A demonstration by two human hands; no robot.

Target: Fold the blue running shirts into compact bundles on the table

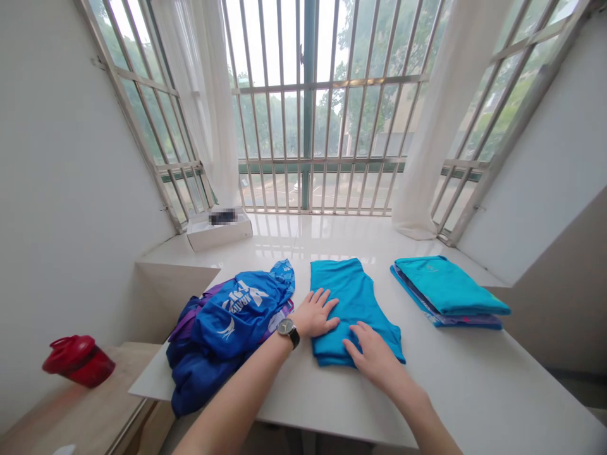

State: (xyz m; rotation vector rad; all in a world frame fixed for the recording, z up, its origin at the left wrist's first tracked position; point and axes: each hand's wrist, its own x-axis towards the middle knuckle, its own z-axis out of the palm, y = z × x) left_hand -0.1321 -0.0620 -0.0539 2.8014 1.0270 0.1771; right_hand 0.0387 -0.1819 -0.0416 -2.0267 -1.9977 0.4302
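A folded teal garment (353, 297) lies on the white table (465, 392) in front of me. My left hand (317, 314), with a dark wristwatch on its wrist, rests flat on the garment's left edge, fingers spread. My right hand (372, 354) lies flat on its lower right part, fingers stretched out. Neither hand grips anything. Left of the garment sits a loose heap of blue and purple clothes (227, 325) with white lettering.
A stack of folded teal and blue clothes (448, 294) lies at the right of the table. A white box (219, 229) sits on the window ledge. A red lidded bottle (78, 360) stands on a low wooden surface at the left. Barred windows and curtains lie behind.
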